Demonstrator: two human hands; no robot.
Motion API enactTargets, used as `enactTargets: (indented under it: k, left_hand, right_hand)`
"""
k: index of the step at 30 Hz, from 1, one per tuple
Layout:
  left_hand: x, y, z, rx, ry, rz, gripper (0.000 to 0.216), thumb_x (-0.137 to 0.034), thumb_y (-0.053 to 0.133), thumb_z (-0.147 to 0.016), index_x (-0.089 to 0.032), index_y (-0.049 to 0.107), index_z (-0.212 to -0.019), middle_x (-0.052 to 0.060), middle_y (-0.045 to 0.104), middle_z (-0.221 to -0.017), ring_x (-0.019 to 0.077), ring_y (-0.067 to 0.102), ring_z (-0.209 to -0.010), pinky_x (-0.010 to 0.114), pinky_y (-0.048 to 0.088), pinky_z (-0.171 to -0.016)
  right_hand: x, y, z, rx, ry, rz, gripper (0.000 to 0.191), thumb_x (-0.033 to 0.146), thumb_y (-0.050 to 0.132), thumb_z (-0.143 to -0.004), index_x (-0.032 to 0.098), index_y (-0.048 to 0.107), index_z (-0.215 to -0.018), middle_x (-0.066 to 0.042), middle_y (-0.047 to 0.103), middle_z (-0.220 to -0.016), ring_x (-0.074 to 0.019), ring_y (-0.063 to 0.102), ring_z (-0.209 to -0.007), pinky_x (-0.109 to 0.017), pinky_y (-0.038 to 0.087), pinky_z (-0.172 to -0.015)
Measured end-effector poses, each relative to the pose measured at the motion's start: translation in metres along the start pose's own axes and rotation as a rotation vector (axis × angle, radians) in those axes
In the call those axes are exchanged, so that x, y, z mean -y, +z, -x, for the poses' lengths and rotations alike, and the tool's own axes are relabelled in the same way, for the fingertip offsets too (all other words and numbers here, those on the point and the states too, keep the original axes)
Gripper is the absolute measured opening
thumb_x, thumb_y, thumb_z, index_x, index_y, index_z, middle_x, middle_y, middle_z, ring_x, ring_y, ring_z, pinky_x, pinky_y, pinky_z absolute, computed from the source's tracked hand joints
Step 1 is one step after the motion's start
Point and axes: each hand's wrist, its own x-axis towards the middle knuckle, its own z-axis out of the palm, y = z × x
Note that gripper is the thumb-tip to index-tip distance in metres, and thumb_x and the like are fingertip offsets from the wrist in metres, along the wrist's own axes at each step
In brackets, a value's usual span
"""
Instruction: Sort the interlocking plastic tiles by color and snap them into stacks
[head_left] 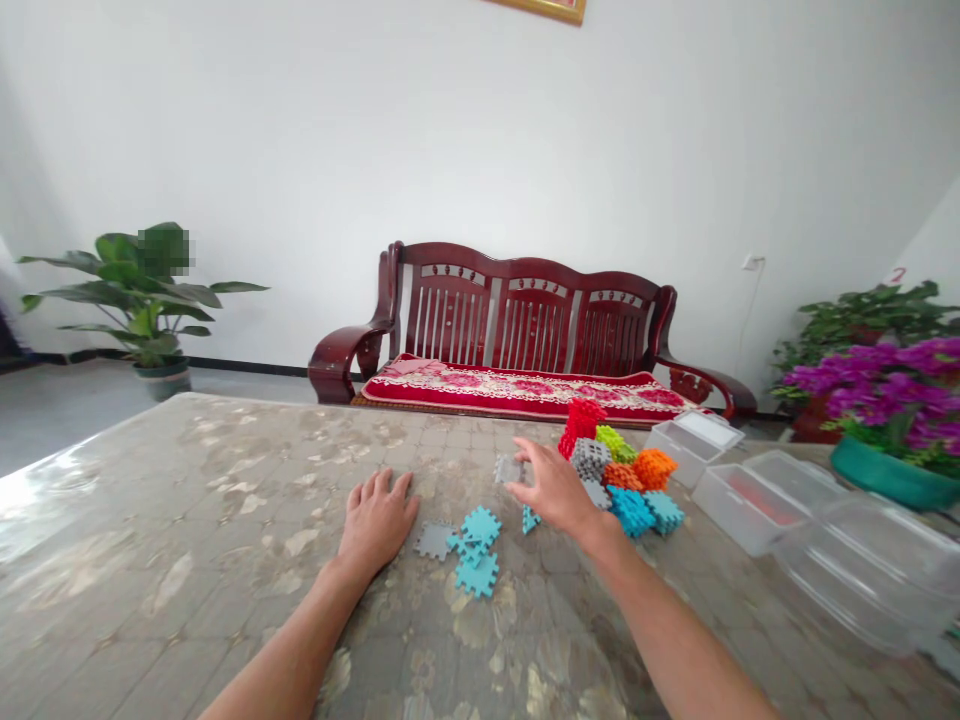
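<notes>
My left hand (pixel 377 525) rests palm down on the table, fingers spread and holding nothing. Just right of it lies a flat grey interlocking tile (pixel 433 540) with notched edges. Several light-blue tiles (pixel 478 575) overlap beside that one. My right hand (pixel 551 485) has its thumb and fingers around the edges of another grey tile (pixel 507 468); the far side of the grip is partly hidden. A blue tile (pixel 529 519) shows partly under the right hand. Right of this hand stand stacks of tiles: red (pixel 581 424), grey (pixel 591 458), orange (pixel 655 468) and blue (pixel 631 510), with some green (pixel 615 443).
Clear plastic boxes (pixel 750 515) stand on the right of the patterned table (pixel 247 560), one with something red inside. Purple flowers in a teal pot (pixel 892 472) are behind them. A wooden bench (pixel 525 310) stands beyond the table, and a potted plant (pixel 150 300) at left.
</notes>
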Motion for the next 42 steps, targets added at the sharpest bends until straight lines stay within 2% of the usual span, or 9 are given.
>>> enactTargets:
  k: [4, 7, 12, 18, 25, 29, 34, 36, 42]
  left_hand:
    - [0.001, 0.003, -0.001, 0.004, 0.001, -0.004, 0.046, -0.036, 0.041, -0.095, -0.022, 0.055, -0.136, 0.015, 0.052, -0.143, 0.0299, 0.046, -0.133, 0.046, 0.031, -0.11]
    - [0.001, 0.004, -0.002, 0.003, 0.0, 0.0, 0.046, -0.036, 0.041, -0.095, -0.023, 0.055, -0.136, 0.016, 0.052, -0.142, 0.0297, 0.047, -0.132, 0.046, 0.031, -0.11]
    - [0.002, 0.005, -0.002, 0.003, 0.006, -0.002, 0.046, -0.036, 0.04, -0.095, -0.022, 0.055, -0.136, 0.016, 0.052, -0.142, 0.0294, 0.047, -0.131, 0.046, 0.032, -0.109]
    - [0.003, 0.006, -0.003, 0.0, 0.004, -0.009, 0.045, -0.037, 0.039, -0.095, -0.024, 0.054, -0.135, 0.014, 0.052, -0.142, 0.0282, 0.048, -0.13, 0.044, 0.032, -0.109]
    - [0.002, 0.003, -0.002, 0.011, -0.008, 0.046, 0.044, -0.037, 0.041, -0.094, -0.024, 0.055, -0.133, 0.014, 0.051, -0.142, 0.0283, 0.047, -0.131, 0.045, 0.03, -0.109]
    - [0.002, 0.0, -0.001, 0.023, -0.013, 0.062, 0.044, -0.036, 0.041, -0.094, -0.024, 0.055, -0.134, 0.014, 0.052, -0.142, 0.0278, 0.046, -0.132, 0.044, 0.03, -0.11]
    - [0.004, 0.002, -0.002, 0.018, -0.027, 0.104, 0.044, -0.029, 0.038, -0.094, -0.023, 0.055, -0.134, 0.013, 0.052, -0.141, 0.0265, 0.047, -0.13, 0.043, 0.031, -0.11]
    - [0.005, 0.004, -0.003, 0.016, -0.037, 0.12, 0.044, -0.027, 0.037, -0.094, -0.023, 0.056, -0.133, 0.012, 0.052, -0.141, 0.0255, 0.048, -0.13, 0.042, 0.032, -0.109]
    - [0.006, 0.005, -0.003, 0.002, -0.028, 0.129, 0.043, -0.027, 0.038, -0.093, -0.023, 0.057, -0.131, 0.012, 0.054, -0.14, 0.0253, 0.049, -0.129, 0.043, 0.032, -0.109]
  right_hand:
    - [-0.036, -0.041, 0.029, -0.058, 0.032, 0.016, 0.061, 0.026, 0.066, -0.076, 0.022, 0.049, -0.135, -0.007, 0.069, -0.114, -0.024, 0.061, -0.11, -0.04, 0.044, -0.099]
    - [-0.063, -0.057, 0.044, -0.033, 0.054, 0.046, 0.062, 0.027, 0.065, -0.076, 0.022, 0.049, -0.135, -0.006, 0.07, -0.112, -0.0239, 0.061, -0.109, -0.041, 0.045, -0.099]
    - [-0.083, -0.063, 0.053, 0.077, 0.069, 0.093, 0.061, 0.029, 0.065, -0.076, 0.022, 0.05, -0.135, -0.007, 0.069, -0.114, -0.0246, 0.061, -0.108, -0.041, 0.044, -0.097]
    - [-0.079, -0.064, 0.057, 0.094, 0.071, 0.174, 0.055, 0.025, 0.063, -0.079, 0.021, 0.054, -0.133, -0.008, 0.068, -0.118, -0.0257, 0.059, -0.11, -0.041, 0.043, -0.098]
    - [-0.035, -0.048, 0.056, 0.011, -0.028, 0.121, 0.038, 0.02, 0.06, -0.082, 0.025, 0.065, -0.119, -0.005, 0.068, -0.122, -0.0232, 0.058, -0.114, -0.039, 0.041, -0.102]
    - [0.019, -0.01, 0.048, 0.105, -0.098, -0.049, 0.031, 0.027, 0.063, -0.084, 0.025, 0.067, -0.115, -0.004, 0.071, -0.115, -0.0208, 0.06, -0.109, -0.033, 0.042, -0.098]
    - [0.076, 0.038, 0.03, 0.232, -0.135, -0.029, 0.048, 0.045, 0.073, -0.076, 0.024, 0.064, -0.119, -0.006, 0.069, -0.118, -0.026, 0.056, -0.112, -0.037, 0.041, -0.098]
    - [0.088, 0.05, 0.024, 0.264, -0.147, 0.021, 0.05, 0.047, 0.073, -0.075, 0.023, 0.064, -0.117, -0.008, 0.069, -0.118, -0.0279, 0.055, -0.113, -0.039, 0.041, -0.096]
    - [0.103, 0.062, 0.02, 0.307, -0.231, 0.181, 0.026, 0.034, 0.058, -0.087, 0.018, 0.063, -0.107, -0.012, 0.07, -0.107, -0.0262, 0.059, -0.107, -0.037, 0.042, -0.092]
